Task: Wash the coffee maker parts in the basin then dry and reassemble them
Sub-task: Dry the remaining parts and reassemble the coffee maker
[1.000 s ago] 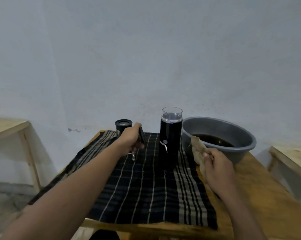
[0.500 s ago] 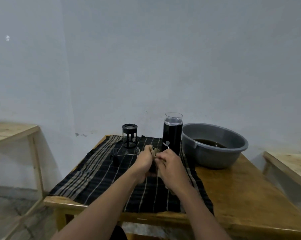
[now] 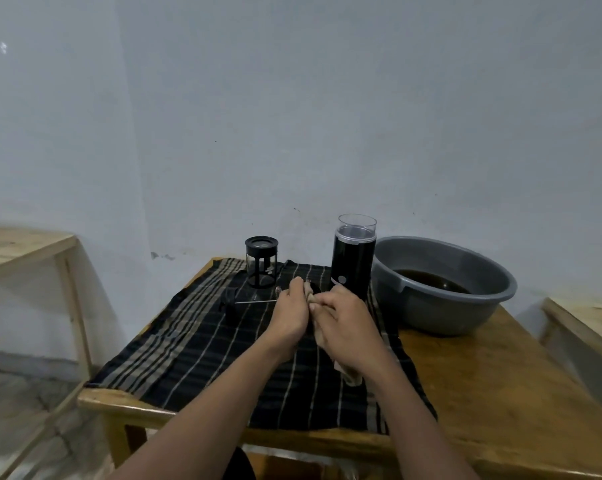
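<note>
A varnished wooden tabletop [image 3: 483, 393] with a slight sheen carries a matt woven plaid cloth [image 3: 202, 348], a smooth grey plastic basin [image 3: 431, 306], a glossy black cylinder [image 3: 353, 268] with a clear plastic top, a small glass beaker [image 3: 261, 263] in a black frame, and a thin metal rod [image 3: 256, 301].

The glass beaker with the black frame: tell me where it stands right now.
In the head view the glass beaker stands upright at the back left of the striped cloth, left of the tall black cylinder, beyond the hands.

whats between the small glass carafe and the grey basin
In the head view, the tall black cylinder with a clear top stands upright on the striped cloth between the small glass carafe and the grey basin.
</note>
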Tool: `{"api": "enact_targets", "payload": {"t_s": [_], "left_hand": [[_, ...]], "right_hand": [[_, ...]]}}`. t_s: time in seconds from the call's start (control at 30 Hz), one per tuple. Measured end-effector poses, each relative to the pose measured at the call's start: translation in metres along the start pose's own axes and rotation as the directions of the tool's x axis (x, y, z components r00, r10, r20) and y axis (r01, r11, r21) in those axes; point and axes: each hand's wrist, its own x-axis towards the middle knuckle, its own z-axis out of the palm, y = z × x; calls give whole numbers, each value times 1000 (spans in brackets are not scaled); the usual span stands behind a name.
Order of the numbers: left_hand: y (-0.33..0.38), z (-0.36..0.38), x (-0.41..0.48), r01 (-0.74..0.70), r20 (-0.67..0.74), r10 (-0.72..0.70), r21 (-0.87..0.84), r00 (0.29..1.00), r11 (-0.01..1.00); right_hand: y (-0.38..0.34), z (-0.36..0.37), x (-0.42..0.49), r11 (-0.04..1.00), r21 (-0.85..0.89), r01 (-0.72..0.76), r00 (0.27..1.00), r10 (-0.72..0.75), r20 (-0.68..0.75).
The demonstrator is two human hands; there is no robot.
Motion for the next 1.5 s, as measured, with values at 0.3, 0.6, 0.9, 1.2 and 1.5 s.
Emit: {"api": "enact_targets", "payload": {"t_s": [0.3, 0.6, 0.9, 1.2, 1.5], "left_hand": [[10, -10, 9, -24, 93, 14, 103, 996, 994], [-8, -31, 10, -83, 261, 77, 10, 962, 997], [-2, -6, 1, 205, 35, -217, -507, 976, 837], [8, 1, 0, 334, 135, -325, -627, 936, 704], [25, 23, -23, 183, -84, -277, -566, 957, 804]], "right_hand": [[14, 1, 17, 924, -362, 121, 974, -181, -136], [27, -19, 14, 961, 254, -112, 969, 162, -185], [24, 13, -4, 944, 328, -43, 978, 108, -180], [21, 26, -8, 977, -90, 193, 973, -203, -113], [7, 9, 43, 942, -333, 39, 937, -151, -316]]}}
